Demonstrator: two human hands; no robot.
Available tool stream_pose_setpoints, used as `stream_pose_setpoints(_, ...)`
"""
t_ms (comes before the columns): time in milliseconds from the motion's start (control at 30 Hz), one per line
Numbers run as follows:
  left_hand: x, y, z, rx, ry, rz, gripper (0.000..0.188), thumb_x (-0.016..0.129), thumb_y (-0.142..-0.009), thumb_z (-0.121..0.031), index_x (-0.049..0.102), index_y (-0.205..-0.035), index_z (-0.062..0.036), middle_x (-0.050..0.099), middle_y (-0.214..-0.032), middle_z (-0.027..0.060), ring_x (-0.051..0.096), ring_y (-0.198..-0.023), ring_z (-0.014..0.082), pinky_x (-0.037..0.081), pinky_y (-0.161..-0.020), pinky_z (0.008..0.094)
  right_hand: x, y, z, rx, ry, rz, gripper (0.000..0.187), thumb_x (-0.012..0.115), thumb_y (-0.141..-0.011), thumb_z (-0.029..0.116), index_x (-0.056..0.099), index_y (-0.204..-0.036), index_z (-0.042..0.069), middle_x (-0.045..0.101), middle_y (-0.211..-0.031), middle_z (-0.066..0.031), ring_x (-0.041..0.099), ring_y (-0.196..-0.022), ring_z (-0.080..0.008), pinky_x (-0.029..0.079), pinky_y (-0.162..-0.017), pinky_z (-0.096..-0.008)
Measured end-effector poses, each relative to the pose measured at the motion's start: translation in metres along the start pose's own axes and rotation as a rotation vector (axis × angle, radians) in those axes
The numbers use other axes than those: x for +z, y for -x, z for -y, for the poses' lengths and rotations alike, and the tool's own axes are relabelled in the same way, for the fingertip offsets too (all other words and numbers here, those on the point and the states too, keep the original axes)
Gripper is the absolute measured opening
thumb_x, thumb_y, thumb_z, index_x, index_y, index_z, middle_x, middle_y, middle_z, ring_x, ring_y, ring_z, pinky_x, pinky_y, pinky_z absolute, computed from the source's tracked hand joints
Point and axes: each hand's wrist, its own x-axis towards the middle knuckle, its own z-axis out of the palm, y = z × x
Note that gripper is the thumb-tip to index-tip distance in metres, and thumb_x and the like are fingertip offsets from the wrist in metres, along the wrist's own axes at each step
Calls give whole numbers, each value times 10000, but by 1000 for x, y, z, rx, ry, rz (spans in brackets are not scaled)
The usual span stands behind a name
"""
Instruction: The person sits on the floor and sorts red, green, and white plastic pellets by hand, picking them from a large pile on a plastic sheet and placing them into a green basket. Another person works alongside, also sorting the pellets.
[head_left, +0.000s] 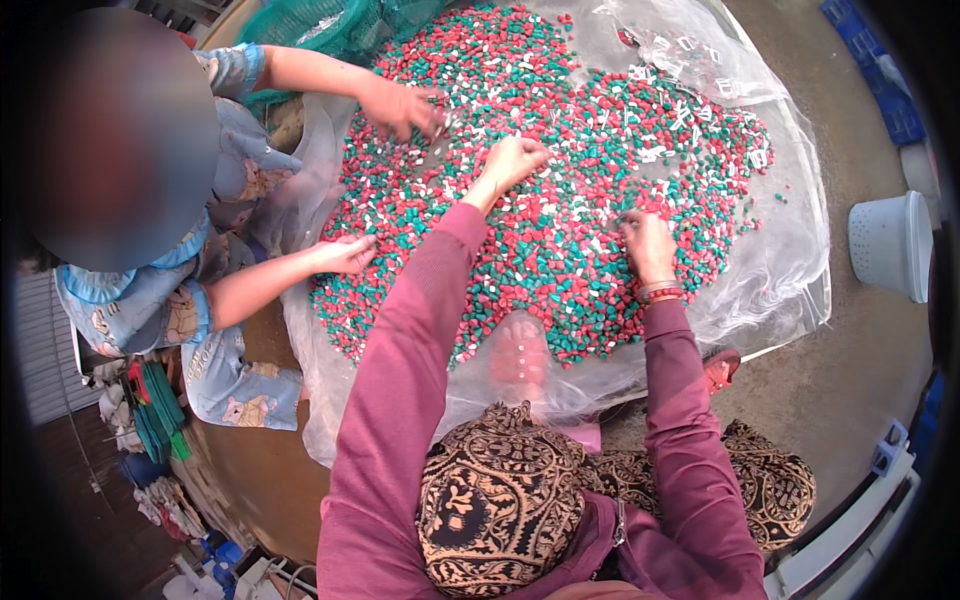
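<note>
A wide heap of small red, green and white pieces (575,225), apparently plastic, lies spread before me. My left hand (513,165) is over the middle of the heap, its fingertips pinched together at the pieces; what is between them is too small to make out. Farther right, my right hand (650,245) reaches down among the pieces with curled fingers and closed tips, and its catch, if any, is hidden. White frame-like bits (685,118) are scattered over the heap's far right part.
The heap rests on a translucent sheet (770,260). At left sits a co-worker, whose far hand (400,108) and near hand (345,255) are at the heap. Green netting (320,30) lies at the far left. A pale bucket (885,245) and blue crates (875,70) stand at right.
</note>
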Motion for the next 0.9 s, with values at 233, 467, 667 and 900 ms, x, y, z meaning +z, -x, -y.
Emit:
stream_pose_setpoints(233,72,45,-37,498,-638,184,177,587,-795,-131,685,-939,-103,669,-805,112,662,-773,281,530,-694,399,-20,-29,-52,76,-328,53,332,674,-797,227,677,-1079,52,695,-795,-152,667,-743,-184,497,-699,-311)
stream_pose_setpoints(467,98,44,-24,778,-699,81,55,583,-735,-92,622,-720,-56,621,-684,96,644,-653,265,500,-526,402,-51,-25,-21,-4,-510,-48,282,637,-843,220,690,-1052,38,708,-885,-90,636,-765,-103,489,-705,-262)
stream_pose_setpoints(667,74,41,-37,422,-550,36,188,648,-718,-229,622,-759,-47,631,-676,122,642,-655,283,511,-606,414,-44,-43,-34,119,-728,-63,351,618,-881,253,654,-1084,-31,689,-970,-128,621,-893,-115,469,-788,-256)
stream_pose_setpoints(900,5,81,-64,83,561,261,207,578,-862,-288,591,-836,-83,460,-611,-51,399,-478,68,335,-441,246,-42,-134,-84,-139,-175,-168,401,527,-921,266,549,-1243,28,627,-1103,-218,581,-1097,-283,437,-929,-367)
